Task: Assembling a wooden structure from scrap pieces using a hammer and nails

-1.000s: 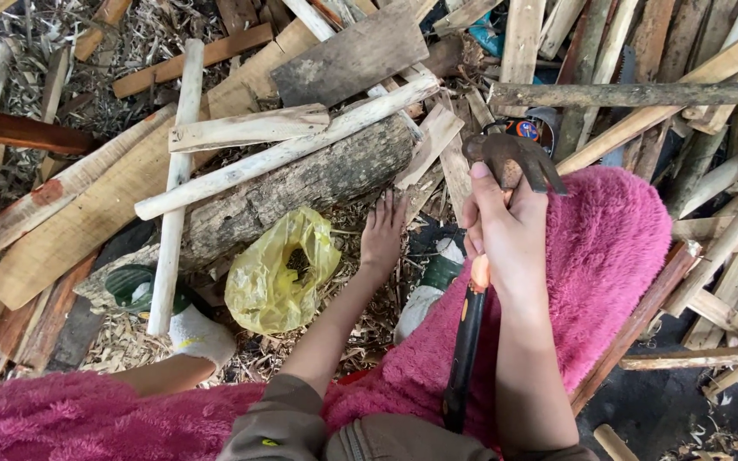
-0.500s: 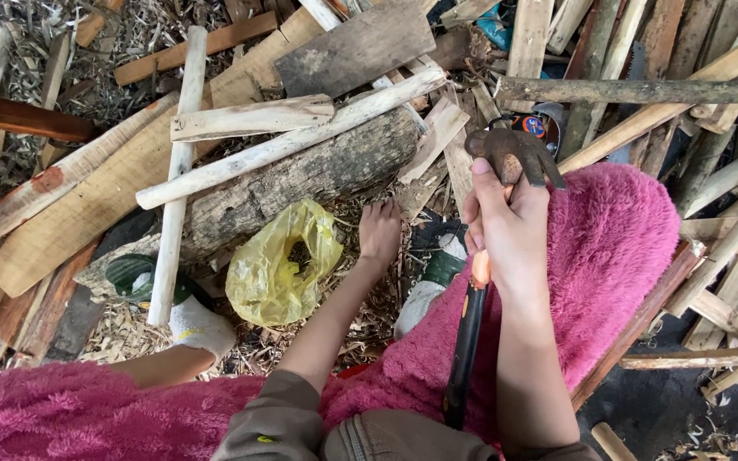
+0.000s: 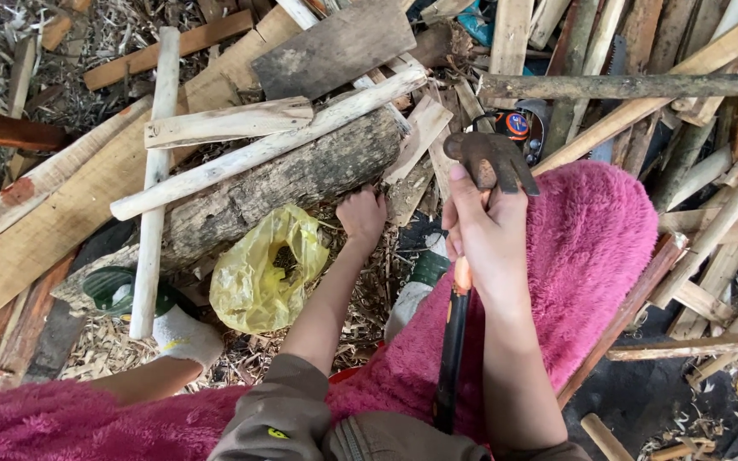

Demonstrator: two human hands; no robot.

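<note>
My right hand [image 3: 484,235] grips a claw hammer just below its rusty head [image 3: 490,158], claws pointing up and right. The hammer's black and orange handle [image 3: 452,341] runs down over my lap in fuzzy pink trousers [image 3: 591,239]. My left hand [image 3: 362,215] reaches down to the chip-strewn ground at the foot of a thick bark-covered log [image 3: 284,183]. Its fingers are curled, and whatever lies under them is hidden.
A crumpled yellow plastic bag [image 3: 266,269] lies just left of my left arm. Pale peeled sticks [image 3: 154,179] and planks [image 3: 61,222] are piled over and around the log. An orange and black tape measure [image 3: 516,126] sits behind the hammer head. My white-socked foot [image 3: 185,337] rests lower left.
My left hand has shifted slightly left toward the log and its fingers have gone from spread to curled. The right hand with the hammer has barely moved.
</note>
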